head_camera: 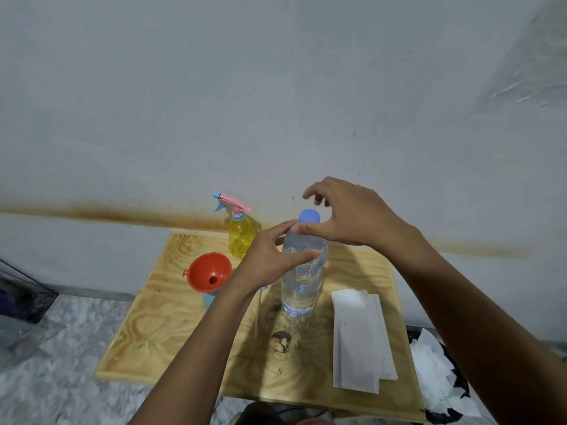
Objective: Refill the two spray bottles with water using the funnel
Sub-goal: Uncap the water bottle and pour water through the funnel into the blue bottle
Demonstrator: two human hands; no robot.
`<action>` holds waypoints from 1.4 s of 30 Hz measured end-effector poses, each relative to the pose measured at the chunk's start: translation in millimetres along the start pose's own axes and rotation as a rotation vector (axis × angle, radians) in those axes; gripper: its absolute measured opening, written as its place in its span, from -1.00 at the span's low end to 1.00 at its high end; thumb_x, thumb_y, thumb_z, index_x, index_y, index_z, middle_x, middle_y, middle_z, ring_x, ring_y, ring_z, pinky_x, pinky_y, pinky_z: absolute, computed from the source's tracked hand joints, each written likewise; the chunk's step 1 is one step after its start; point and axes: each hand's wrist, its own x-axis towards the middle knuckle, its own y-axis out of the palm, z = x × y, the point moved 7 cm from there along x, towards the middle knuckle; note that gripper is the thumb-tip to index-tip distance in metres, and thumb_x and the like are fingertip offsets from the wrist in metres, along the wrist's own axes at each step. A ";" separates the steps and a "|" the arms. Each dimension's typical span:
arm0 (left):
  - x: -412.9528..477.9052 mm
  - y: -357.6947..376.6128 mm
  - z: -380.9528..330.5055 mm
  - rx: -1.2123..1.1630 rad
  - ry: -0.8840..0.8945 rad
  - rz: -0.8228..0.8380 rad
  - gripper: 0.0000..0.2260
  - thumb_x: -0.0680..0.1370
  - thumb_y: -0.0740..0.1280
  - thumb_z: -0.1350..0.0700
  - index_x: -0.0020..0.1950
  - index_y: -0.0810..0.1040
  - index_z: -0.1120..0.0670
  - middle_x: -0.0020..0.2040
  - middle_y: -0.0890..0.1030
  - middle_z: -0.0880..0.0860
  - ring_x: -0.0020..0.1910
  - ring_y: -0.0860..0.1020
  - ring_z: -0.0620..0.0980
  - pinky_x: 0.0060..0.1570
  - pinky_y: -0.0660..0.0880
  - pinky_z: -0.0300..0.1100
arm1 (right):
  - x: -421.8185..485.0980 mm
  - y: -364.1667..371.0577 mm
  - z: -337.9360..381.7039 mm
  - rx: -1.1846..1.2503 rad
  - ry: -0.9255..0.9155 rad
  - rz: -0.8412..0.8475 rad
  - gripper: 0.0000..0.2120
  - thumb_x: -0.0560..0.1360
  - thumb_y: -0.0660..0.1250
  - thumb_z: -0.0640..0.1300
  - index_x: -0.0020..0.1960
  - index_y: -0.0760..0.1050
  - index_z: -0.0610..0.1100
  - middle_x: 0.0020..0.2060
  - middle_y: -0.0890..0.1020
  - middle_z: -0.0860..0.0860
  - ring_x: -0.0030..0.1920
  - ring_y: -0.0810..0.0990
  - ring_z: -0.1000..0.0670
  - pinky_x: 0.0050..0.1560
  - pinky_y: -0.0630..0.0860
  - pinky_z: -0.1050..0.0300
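Two hands meet at the water bottle [302, 271]. Your left hand [270, 259] wraps its upper body, thumb across the front and fingers curled behind, where they are hidden. Your right hand [346, 216] arches over the blue cap [309, 216]: the thumb touches the neck just under the cap, while the other fingers are spread and curled above and behind it, not closed on it. Whether the cap is tight or loosened you cannot tell.

That bottle stands upright near the middle of the plywood board [159, 326], mostly full. Left of it, the orange funnel [209, 272] sits in a blue bottle [208, 299], of which only a sliver shows below the funnel; your left wrist covers the rest. Behind, against the wall [276, 102], stands the yellow spray bottle [241, 237], its pink and blue trigger head on. Folded white tissues [359, 338] lie right of the water bottle. More crumpled white paper [435, 372] lies off the board's right edge, on something dark that is hard to make out.
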 end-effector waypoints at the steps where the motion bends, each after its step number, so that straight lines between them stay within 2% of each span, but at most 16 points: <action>1: -0.5 0.0 -0.3 -0.004 -0.004 -0.003 -0.53 0.38 0.58 -0.04 0.27 0.59 -0.14 0.15 0.67 -0.19 0.19 0.59 -0.19 0.20 0.56 -0.13 | 0.2 -0.3 -2.5 -0.008 0.034 -0.012 -0.48 0.35 0.32 0.44 0.12 0.51 0.11 -0.04 0.55 0.18 -0.10 0.53 0.13 -0.18 0.34 0.20; 3: -0.8 0.6 -0.9 -0.007 -0.002 -0.008 -0.53 0.37 0.59 -0.04 0.26 0.60 -0.15 0.14 0.67 -0.19 0.19 0.59 -0.19 0.19 0.57 -0.14 | 1.1 -0.6 -2.2 -0.018 0.037 -0.014 -0.55 0.38 0.33 0.40 -0.03 0.52 0.03 -0.14 0.56 0.14 -0.20 0.51 0.10 -0.25 0.33 0.19; 5: 0.7 0.6 1.2 0.003 -0.008 -0.007 -0.52 0.36 0.59 -0.06 0.26 0.59 -0.15 0.15 0.66 -0.19 0.19 0.59 -0.17 0.19 0.57 -0.13 | 1.4 -1.7 3.2 -0.042 -0.028 -0.012 -0.56 0.42 0.32 0.37 -0.03 0.53 -0.01 -0.13 0.57 0.13 -0.14 0.53 0.05 -0.17 0.35 0.16; 7: 2.3 0.0 4.2 0.011 -0.022 -0.011 -0.44 0.33 0.60 -0.12 0.30 0.57 -0.14 0.18 0.65 -0.18 0.21 0.58 -0.17 0.20 0.57 -0.13 | 1.2 -3.0 8.6 -0.090 -0.104 0.004 -0.58 0.46 0.31 0.32 0.03 0.54 -0.02 -0.05 0.58 0.13 -0.04 0.52 0.04 -0.09 0.31 0.16; 10: 4.7 -0.8 9.3 0.023 -0.039 -0.017 -0.31 0.28 0.58 -0.22 0.37 0.52 -0.11 0.22 0.63 -0.17 0.23 0.57 -0.17 0.20 0.57 -0.13 | 1.7 -1.6 11.3 -0.116 -0.179 0.077 -0.64 0.52 0.29 0.22 0.17 0.54 0.00 0.05 0.55 0.12 0.06 0.47 0.06 -0.08 0.29 0.19; 13: 4.3 -1.0 6.3 0.016 -0.030 -0.015 -0.39 0.33 0.59 -0.13 0.35 0.54 -0.11 0.20 0.64 -0.16 0.19 0.58 -0.18 0.14 0.57 -0.22 | 1.7 0.7 7.8 -0.051 -0.231 0.165 -0.66 0.56 0.30 0.10 0.31 0.50 0.06 0.21 0.51 0.14 0.19 0.43 0.10 0.01 0.39 0.19; 15: 3.6 -0.2 1.3 0.005 -0.020 -0.007 -0.47 0.37 0.59 -0.04 0.31 0.57 -0.11 0.14 0.67 -0.17 0.14 0.61 -0.19 0.07 0.55 -0.32 | 1.3 -0.5 3.3 -0.033 -0.220 0.176 -0.60 0.55 0.32 0.12 0.38 0.43 0.13 0.26 0.49 0.21 0.24 0.39 0.16 0.07 0.39 0.19; 18: 2.8 1.6 -2.2 -0.014 -0.010 0.009 -0.53 0.39 0.58 0.02 0.27 0.59 -0.11 0.11 0.68 -0.17 0.12 0.62 -0.17 0.07 0.54 -0.32 | -0.3 0.4 -3.6 0.017 -0.106 0.122 -0.36 0.40 0.37 0.34 0.42 0.32 0.22 0.18 0.48 0.27 0.19 0.39 0.20 0.05 0.31 0.21; 20: 2.0 1.9 -1.7 -0.014 -0.012 0.012 -0.53 0.39 0.59 0.01 0.27 0.59 -0.11 0.11 0.69 -0.17 0.14 0.62 -0.17 0.12 0.57 -0.22 | -0.4 3.7 -7.8 0.069 -0.028 0.068 -0.42 0.35 0.35 0.41 0.29 0.41 0.21 0.05 0.49 0.24 0.07 0.43 0.18 -0.01 0.34 0.19; 23: 2.4 0.5 1.9 -0.019 -0.022 -0.007 -0.50 0.37 0.59 -0.01 0.29 0.58 -0.11 0.11 0.69 -0.16 0.13 0.62 -0.18 0.15 0.58 -0.16 | 1.2 5.5 -5.3 0.065 -0.060 0.019 -0.64 0.43 0.32 0.35 0.09 0.53 0.15 -0.08 0.52 0.21 -0.07 0.47 0.17 -0.10 0.36 0.19; 25: 2.4 0.2 2.5 -0.021 -0.025 -0.015 -0.48 0.37 0.60 -0.01 0.30 0.57 -0.12 0.12 0.68 -0.18 0.14 0.61 -0.19 0.16 0.58 -0.16 | -0.8 2.6 -3.0 0.082 -0.121 -0.024 -0.69 0.48 0.34 0.25 0.13 0.56 0.12 -0.05 0.54 0.21 -0.07 0.48 0.17 -0.09 0.39 0.20; 27: 2.9 1.1 3.0 -0.018 -0.024 -0.006 -0.46 0.36 0.60 -0.03 0.32 0.56 -0.14 0.14 0.67 -0.19 0.16 0.60 -0.19 0.16 0.57 -0.18 | -5.6 -3.1 -6.3 0.215 -0.136 -0.097 -0.71 0.51 0.36 0.14 0.19 0.56 0.10 -0.01 0.55 0.21 -0.04 0.50 0.16 -0.03 0.44 0.23; 32: 3.7 -0.9 2.2 -0.031 -0.024 -0.006 -0.47 0.38 0.60 0.03 0.32 0.57 -0.11 0.15 0.67 -0.19 0.16 0.60 -0.22 0.13 0.56 -0.23 | -34.0 3.2 -28.1 0.526 -0.059 -0.312 -0.68 0.46 0.37 0.02 0.21 0.55 0.06 0.00 0.55 0.17 -0.01 0.56 0.04 0.06 0.51 0.15; 37: 4.0 -1.5 2.6 -0.013 -0.017 -0.009 -0.49 0.37 0.60 0.01 0.30 0.58 -0.09 0.15 0.67 -0.18 0.18 0.60 -0.24 0.13 0.55 -0.23 | -80.3 71.2 -63.4 0.613 0.225 -0.392 -0.72 0.41 0.42 -0.06 0.12 0.55 0.05 -0.03 0.57 0.21 -0.10 0.54 0.09 -0.04 0.52 0.17; 39: 4.2 -2.0 1.8 -0.014 -0.017 -0.013 -0.45 0.33 0.60 -0.05 0.30 0.58 -0.08 0.15 0.68 -0.17 0.16 0.61 -0.23 0.12 0.55 -0.24 | -95.0 110.8 -74.0 0.546 0.288 -0.341 -0.71 0.40 0.43 0.02 0.11 0.56 0.03 -0.03 0.58 0.20 -0.15 0.52 0.14 -0.10 0.53 0.16; 42: 3.9 0.1 4.3 -0.015 -0.021 -0.016 -0.38 0.26 0.57 -0.14 0.30 0.59 -0.06 0.13 0.69 -0.15 0.14 0.63 -0.18 0.10 0.58 -0.19 | -114.4 181.7 -85.3 0.482 0.431 -0.102 -0.70 0.44 0.46 0.02 0.15 0.56 0.01 -0.03 0.57 0.18 -0.10 0.50 0.17 -0.14 0.45 0.32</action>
